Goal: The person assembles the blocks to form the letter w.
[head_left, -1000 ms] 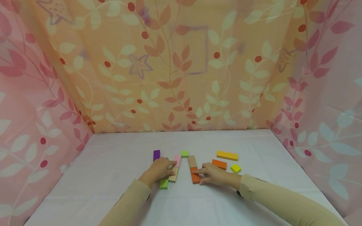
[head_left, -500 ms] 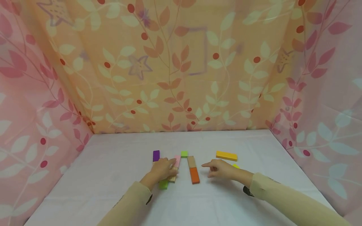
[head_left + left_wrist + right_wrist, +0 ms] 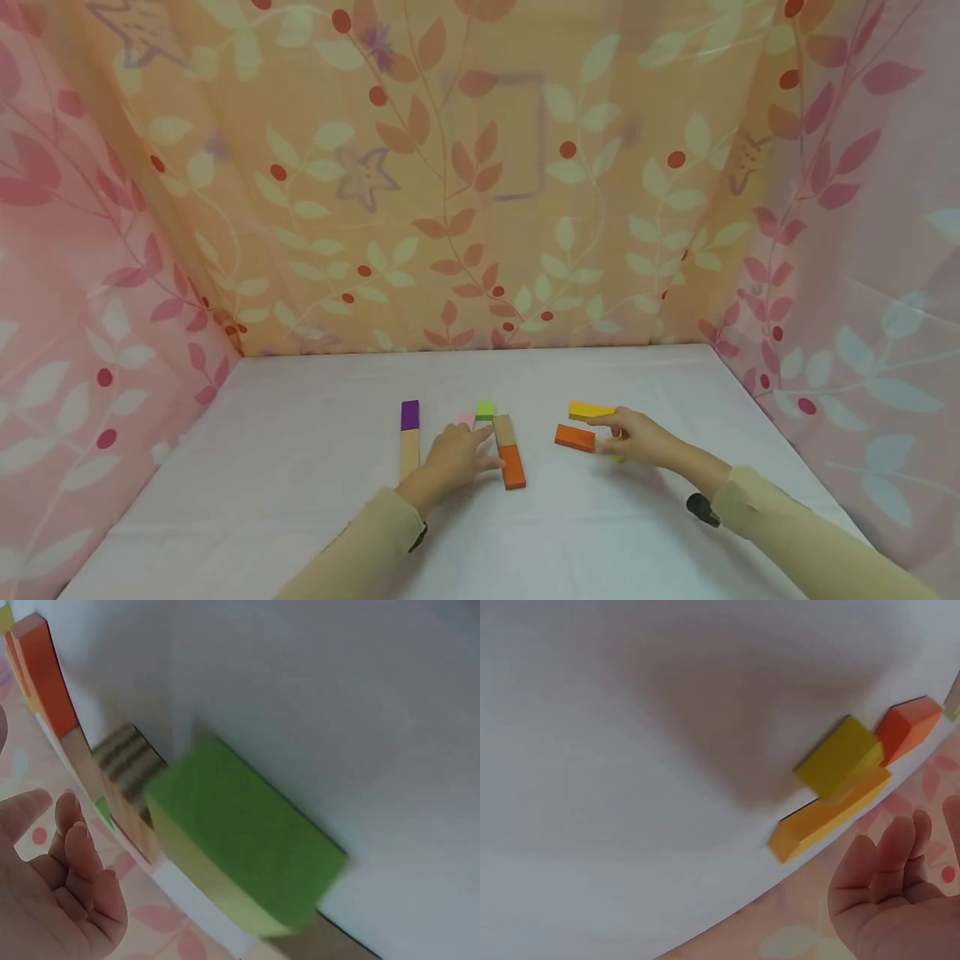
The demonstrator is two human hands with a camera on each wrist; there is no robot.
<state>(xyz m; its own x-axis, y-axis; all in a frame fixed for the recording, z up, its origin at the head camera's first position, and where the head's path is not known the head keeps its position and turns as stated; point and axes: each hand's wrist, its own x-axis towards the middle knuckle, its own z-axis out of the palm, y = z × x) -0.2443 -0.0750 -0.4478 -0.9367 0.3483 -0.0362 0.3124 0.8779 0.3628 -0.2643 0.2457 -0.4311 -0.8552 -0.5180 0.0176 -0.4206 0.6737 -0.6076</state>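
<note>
3 leaf-print curtains (image 3: 480, 183) enclose the white table (image 3: 300, 467).

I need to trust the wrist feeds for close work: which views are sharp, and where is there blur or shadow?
Head view: evenly lit and sharp, blocks clear on the table. Left wrist view: dim, the green block close and soft-edged. Right wrist view: blurred, a broad soft shadow on the table above the yellow block; fingers fairly clear.

No readable text, blocks (all) unmarked
</note>
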